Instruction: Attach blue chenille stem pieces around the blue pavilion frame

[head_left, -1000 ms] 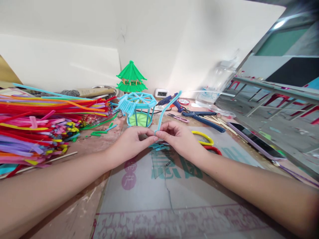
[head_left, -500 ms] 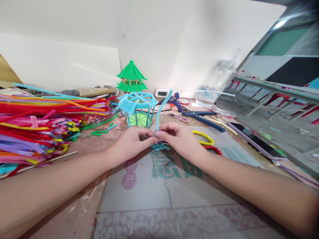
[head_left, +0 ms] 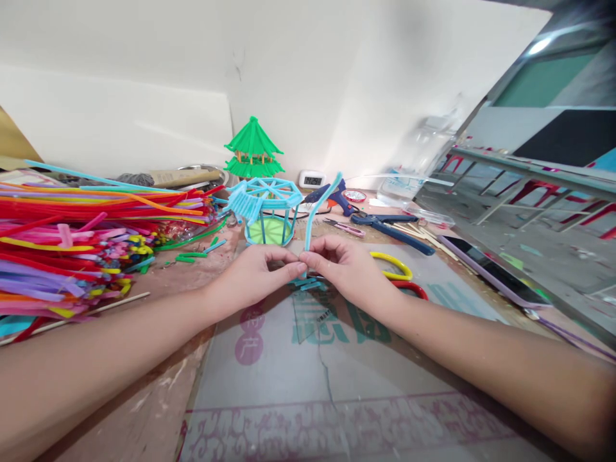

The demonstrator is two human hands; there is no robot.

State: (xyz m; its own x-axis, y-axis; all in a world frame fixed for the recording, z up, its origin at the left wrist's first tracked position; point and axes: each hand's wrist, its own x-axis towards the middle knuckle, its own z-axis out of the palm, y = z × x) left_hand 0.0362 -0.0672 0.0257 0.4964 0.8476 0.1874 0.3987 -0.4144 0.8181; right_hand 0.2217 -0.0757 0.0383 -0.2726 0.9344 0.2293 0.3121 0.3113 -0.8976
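A light-blue pipe cleaner (head_left: 315, 208) rises from between my fingertips, its upper part leaning right. My left hand (head_left: 262, 273) pinches its lower end, meeting the fingertips of my right hand (head_left: 341, 263), which is also closed on it. Just beneath my fingers lie short cut blue pieces (head_left: 312, 284) on the mat. Behind my hands stands a blue pipe-cleaner frame (head_left: 272, 192) with spokes on top and a yellow-green base (head_left: 269, 230). Scissors with yellow and red handles (head_left: 407, 273) rest beside my right hand, their blades partly hidden.
Bundles of coloured pipe cleaners (head_left: 86, 237) fill the left side. A green tiered roof model (head_left: 253, 149) stands at the back. A glue gun (head_left: 339, 196), a small clock (head_left: 312, 178), blue pliers (head_left: 394, 230) and a phone (head_left: 493, 271) lie beyond and to the right.
The pipe cleaner's upper end has tipped a little further right, and its lower end now shows below my fingers. Both hands stay nearly in place.
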